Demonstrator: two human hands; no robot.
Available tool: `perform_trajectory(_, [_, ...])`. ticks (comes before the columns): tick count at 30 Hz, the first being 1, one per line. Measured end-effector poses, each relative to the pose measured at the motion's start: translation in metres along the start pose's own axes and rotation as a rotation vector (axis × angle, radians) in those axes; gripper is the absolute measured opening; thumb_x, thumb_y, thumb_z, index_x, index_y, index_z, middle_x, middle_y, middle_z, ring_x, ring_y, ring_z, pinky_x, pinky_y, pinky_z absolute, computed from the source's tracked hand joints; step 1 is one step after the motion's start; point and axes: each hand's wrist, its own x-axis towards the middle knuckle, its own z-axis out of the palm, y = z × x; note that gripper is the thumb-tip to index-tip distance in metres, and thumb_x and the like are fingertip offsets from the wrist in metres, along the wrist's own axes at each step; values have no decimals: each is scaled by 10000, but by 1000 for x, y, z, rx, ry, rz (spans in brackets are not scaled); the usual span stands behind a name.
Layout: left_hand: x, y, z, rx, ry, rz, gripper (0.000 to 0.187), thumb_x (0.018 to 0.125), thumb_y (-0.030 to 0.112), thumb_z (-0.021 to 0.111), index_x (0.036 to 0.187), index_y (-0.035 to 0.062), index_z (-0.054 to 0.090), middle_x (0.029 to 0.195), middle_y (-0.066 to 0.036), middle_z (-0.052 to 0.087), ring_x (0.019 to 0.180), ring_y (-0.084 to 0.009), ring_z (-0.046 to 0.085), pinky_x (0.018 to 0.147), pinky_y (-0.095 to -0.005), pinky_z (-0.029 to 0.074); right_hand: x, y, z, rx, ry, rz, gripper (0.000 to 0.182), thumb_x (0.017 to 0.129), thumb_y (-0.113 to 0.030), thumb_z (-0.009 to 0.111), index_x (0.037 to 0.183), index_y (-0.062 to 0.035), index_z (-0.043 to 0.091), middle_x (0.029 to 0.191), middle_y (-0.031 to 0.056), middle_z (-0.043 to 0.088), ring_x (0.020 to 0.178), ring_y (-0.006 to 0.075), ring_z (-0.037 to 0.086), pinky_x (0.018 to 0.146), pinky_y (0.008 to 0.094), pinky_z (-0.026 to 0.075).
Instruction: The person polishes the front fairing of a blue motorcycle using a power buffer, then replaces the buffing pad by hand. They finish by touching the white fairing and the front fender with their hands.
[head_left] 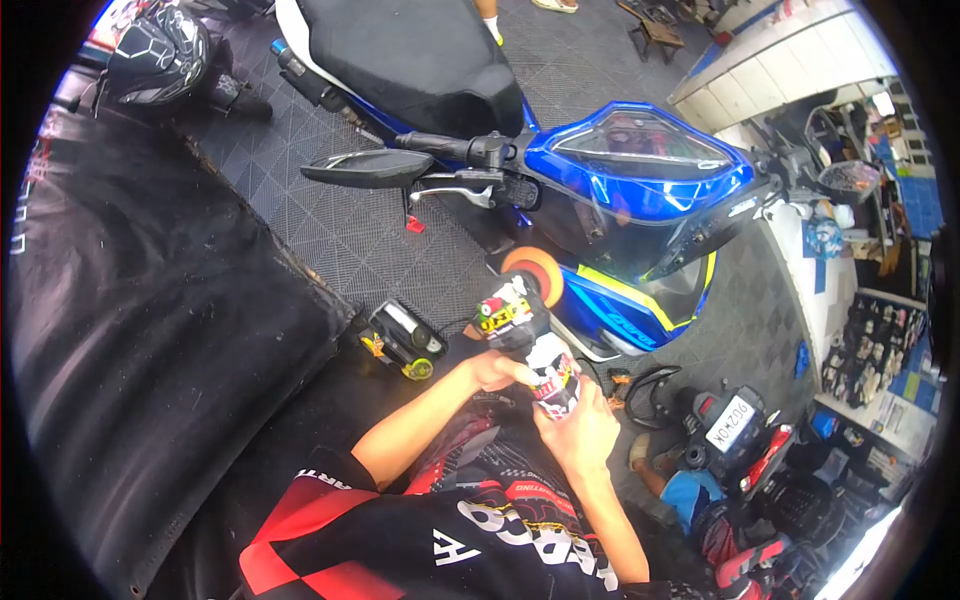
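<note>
My left hand (497, 372) and my right hand (583, 432) are closed around the lower body of a sticker-covered power tool (510, 318), one on each side. The tool has a round orange pad (535, 272) at its far end. That pad is beside the lower front of a blue scooter (650, 195), near a blue panel with yellow edging (625, 310). From this view I cannot tell whether pad and panel touch. The scooter's black seat (410, 55) and left mirror (368, 168) are beyond my hands.
A black cover (140, 300) spreads along the left. On the floor stands a small black device (405, 335). Another motorcycle with a white plate (730, 426) is at the lower right, beside a person in blue (690, 495). Shelves (875, 345) line the right wall.
</note>
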Motion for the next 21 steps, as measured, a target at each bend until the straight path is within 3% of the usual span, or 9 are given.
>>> perform_trajectory(2, [4,-8,11,39,36,31,576,732,170,758,1249,-16,586,1206,-162,660,1141,-259,632,1012,-392,496,-1,17,-6,114,-45,-25,770,658,-364,861,1187,-1,436,975,243,683,885,385,702,768,469,556])
perform_trajectory(6, [-3,-10,5,47,39,110,642,709,249,780,1260,-19,590,1204,-157,664,1116,-253,642,997,-384,503,19,16,-20,347,-289,52,700,644,-328,863,1068,-8,407,930,277,673,877,432,693,778,469,540])
perform_trajectory(7, [-3,-8,1,57,40,111,634,708,251,779,1254,-16,599,1202,-155,668,1115,-249,644,1001,-382,500,27,17,-21,405,-393,89,717,641,-319,860,1102,2,415,967,282,682,906,424,700,804,463,541])
perform_trajectory(11, [8,1,-1,137,3,157,605,714,193,772,1256,-15,598,1186,-144,671,1121,-229,637,957,-362,523,40,29,-18,389,-376,3,741,610,-303,851,1163,16,476,935,258,706,874,401,717,790,446,556])
perform_trajectory(16, [31,-57,8,116,-13,172,703,700,91,799,1347,9,538,1333,-127,587,1262,-246,548,1094,-393,426,38,88,-23,270,-355,-108,647,575,-317,840,1077,13,599,859,207,721,807,368,726,753,433,565])
perform_trajectory(21, [61,-141,33,133,117,255,659,748,131,808,1349,32,558,1350,-108,589,1278,-221,538,1113,-389,407,38,175,-27,204,-486,-203,763,560,-313,815,1238,-34,606,895,204,730,848,370,725,789,440,565])
